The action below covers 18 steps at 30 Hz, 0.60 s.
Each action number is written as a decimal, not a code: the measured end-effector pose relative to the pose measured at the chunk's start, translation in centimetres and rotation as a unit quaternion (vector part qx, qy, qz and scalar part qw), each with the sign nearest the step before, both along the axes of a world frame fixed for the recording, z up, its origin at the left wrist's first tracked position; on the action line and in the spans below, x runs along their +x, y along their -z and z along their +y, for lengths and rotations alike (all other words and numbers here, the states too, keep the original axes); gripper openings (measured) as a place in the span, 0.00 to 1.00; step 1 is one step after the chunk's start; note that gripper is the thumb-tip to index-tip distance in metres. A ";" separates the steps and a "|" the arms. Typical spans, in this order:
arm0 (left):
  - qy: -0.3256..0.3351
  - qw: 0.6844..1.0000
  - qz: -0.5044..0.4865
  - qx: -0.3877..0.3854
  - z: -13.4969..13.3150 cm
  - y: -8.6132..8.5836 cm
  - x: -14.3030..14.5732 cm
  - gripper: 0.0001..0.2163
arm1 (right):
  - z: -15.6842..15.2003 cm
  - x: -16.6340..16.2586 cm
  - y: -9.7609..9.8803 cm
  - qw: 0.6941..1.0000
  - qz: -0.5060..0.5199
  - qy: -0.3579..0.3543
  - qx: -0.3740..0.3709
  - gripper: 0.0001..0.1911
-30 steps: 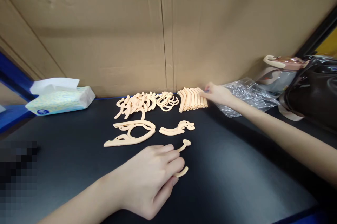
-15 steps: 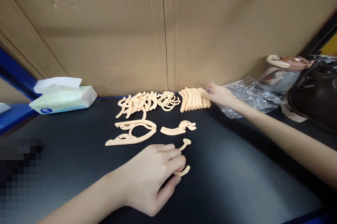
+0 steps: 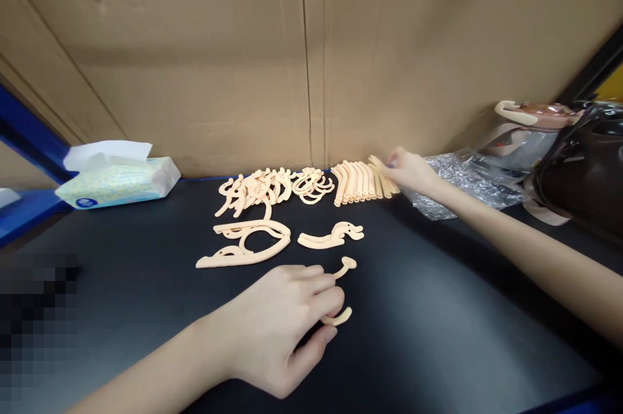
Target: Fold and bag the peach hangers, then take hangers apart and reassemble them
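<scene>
My left hand (image 3: 285,323) rests on the black table, fingers curled round a thin curved beige piece (image 3: 341,291) whose two ends stick out past my fingers. Far across the table my right hand (image 3: 407,170) pinches the rightmost piece of a row of bent beige strips (image 3: 357,182) and tilts it up off the row. Between my hands lie a large crescent-shaped beige piece (image 3: 246,245) and a wavy one with an animal-like head (image 3: 333,235). A pile of small curved pieces (image 3: 270,190) lies along the cardboard wall.
A cardboard wall (image 3: 302,57) closes the back. A tissue pack (image 3: 119,177) lies at the left on a blue shelf edge. Crumpled clear plastic (image 3: 462,180), a lidded pot (image 3: 528,125) and a dark bag (image 3: 584,167) crowd the right.
My right hand has lifted the end strip a little away from the row. My left hand has barely moved.
</scene>
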State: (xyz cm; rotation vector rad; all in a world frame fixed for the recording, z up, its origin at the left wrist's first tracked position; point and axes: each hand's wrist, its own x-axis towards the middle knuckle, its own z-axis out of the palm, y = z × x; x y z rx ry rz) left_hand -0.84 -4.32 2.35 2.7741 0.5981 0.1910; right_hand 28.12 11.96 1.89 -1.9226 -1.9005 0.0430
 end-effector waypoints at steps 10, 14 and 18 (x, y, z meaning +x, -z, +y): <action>-0.004 1.000 0.006 0.003 0.2 0.1 -0.3 0.05 | -3.7 -2.0 -4.2 0.987 0.100 -0.123 0.038 0.11; -0.001 1.000 0.003 0.001 0.3 0.1 -0.4 0.06 | -8.5 -3.7 -3.8 0.954 0.009 -0.296 0.051 0.13; -0.001 1.000 0.000 0.003 0.3 0.2 -0.3 0.06 | -12.7 -4.7 -2.5 0.895 -0.166 -0.402 0.102 0.04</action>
